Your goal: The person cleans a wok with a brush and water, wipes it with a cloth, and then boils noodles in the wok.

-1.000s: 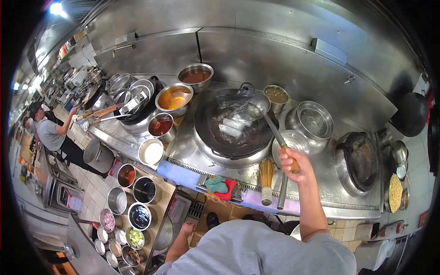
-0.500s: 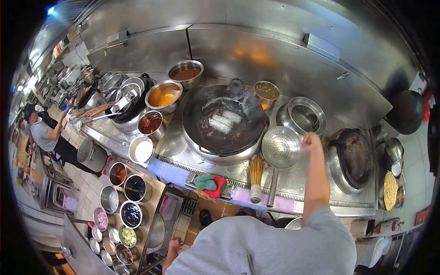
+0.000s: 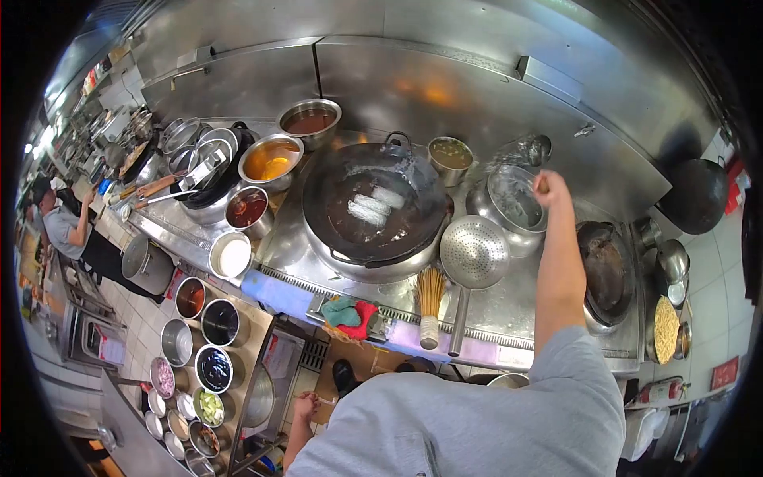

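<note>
Steel range, right hand gripping ladle, pale pieces in wok

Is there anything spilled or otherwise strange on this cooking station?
Yes: clear liquid appears to splash beside the ladle, near the back wall and past the metal pot. It looks odd because it seems outside any vessel.

Metal ladle observed aloft at two o'clock in the view, clear liquid splashed out at its bowl's nine o'clock
</note>
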Demonstrator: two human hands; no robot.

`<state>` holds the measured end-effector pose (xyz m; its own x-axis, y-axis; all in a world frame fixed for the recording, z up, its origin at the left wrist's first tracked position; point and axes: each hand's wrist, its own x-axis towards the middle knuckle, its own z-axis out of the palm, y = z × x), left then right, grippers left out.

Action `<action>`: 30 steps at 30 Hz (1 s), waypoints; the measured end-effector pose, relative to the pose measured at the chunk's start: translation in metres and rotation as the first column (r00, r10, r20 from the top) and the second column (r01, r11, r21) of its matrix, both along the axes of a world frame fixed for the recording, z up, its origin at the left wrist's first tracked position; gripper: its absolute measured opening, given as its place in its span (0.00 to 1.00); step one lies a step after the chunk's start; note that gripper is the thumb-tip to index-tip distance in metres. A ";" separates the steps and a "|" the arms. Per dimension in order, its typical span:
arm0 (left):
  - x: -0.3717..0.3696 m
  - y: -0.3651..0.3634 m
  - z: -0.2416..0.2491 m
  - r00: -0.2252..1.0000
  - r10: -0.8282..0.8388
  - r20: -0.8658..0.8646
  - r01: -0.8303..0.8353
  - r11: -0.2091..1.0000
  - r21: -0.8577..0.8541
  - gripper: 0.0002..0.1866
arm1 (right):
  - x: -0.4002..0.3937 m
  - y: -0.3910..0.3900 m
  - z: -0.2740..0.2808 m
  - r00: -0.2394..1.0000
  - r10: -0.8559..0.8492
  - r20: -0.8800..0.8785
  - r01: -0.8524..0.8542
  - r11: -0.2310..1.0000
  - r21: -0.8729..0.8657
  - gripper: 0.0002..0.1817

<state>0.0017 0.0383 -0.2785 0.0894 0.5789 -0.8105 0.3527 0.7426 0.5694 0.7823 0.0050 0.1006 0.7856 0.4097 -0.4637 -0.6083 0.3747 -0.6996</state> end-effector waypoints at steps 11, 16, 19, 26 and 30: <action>0.164 0.033 0.177 0.557 -0.624 -0.549 0.806 0.248 0.537 0.13 | -0.030 -0.053 -0.127 0.969 -0.089 -0.232 0.067 0.992 -0.105 0.07; 0.277 0.006 0.215 0.284 -0.807 -0.519 0.650 -0.236 0.723 0.20 | -0.062 -0.095 -0.129 0.945 0.141 -0.294 0.132 0.658 0.742 0.03; 0.320 -0.021 0.229 0.097 -0.730 -0.676 0.660 -0.462 0.593 0.24 | -0.104 -0.130 -0.108 0.898 0.206 -0.388 0.214 0.566 0.796 0.19; 0.360 -0.010 0.190 -0.204 -0.725 -0.658 0.726 -0.563 0.395 0.19 | -0.192 -0.225 -0.088 0.962 0.172 -0.212 0.082 0.560 0.825 0.15; 0.356 0.009 0.221 -0.077 -0.819 -0.569 0.663 -0.468 0.584 0.16 | -0.264 -0.263 -0.095 0.997 -0.008 -0.077 0.035 0.930 0.365 0.08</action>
